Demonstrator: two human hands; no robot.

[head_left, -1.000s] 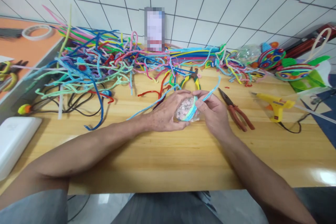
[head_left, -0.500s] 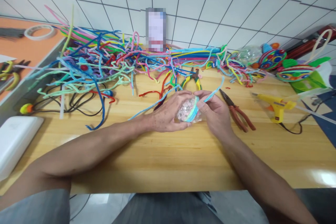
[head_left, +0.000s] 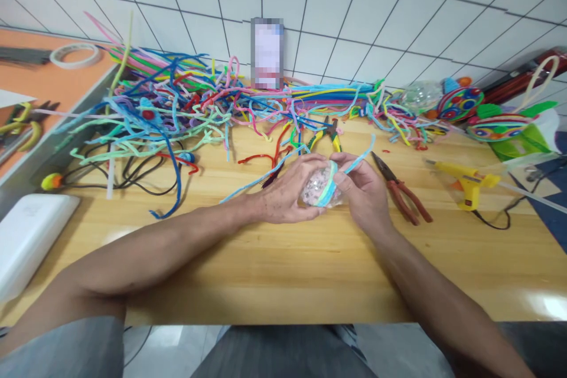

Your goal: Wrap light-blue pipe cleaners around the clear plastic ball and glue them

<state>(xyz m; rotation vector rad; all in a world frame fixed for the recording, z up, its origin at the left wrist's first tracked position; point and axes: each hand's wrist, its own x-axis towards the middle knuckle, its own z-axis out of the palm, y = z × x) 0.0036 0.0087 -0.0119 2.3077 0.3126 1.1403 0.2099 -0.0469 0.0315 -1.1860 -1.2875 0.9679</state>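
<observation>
One clear, rounded piece is being held between two hands over the middle of the surface; whether it is also being borne by the wood cannot be told. Its left side is being cupped by the left hand, whose fingers are being curved around it, parted only by its width. A light-blue strip is being pinched between the thumb and fingers of the right hand, with almost no gap, and its free end is being pointed up and to the right. The piece is being crossed by blue and pale-green bands, partly covered by the right thumb.

Just right of the right hand, orange-handled pliers are being left slightly open, and farther right a yellow glue gun is being supported by the surface. Behind the hands, pliers with yellow-and-green handles are being backed by a tangle of coloured stems. At the far right, two decorated striped pieces are being displayed, and at the left a white case is being borne.
</observation>
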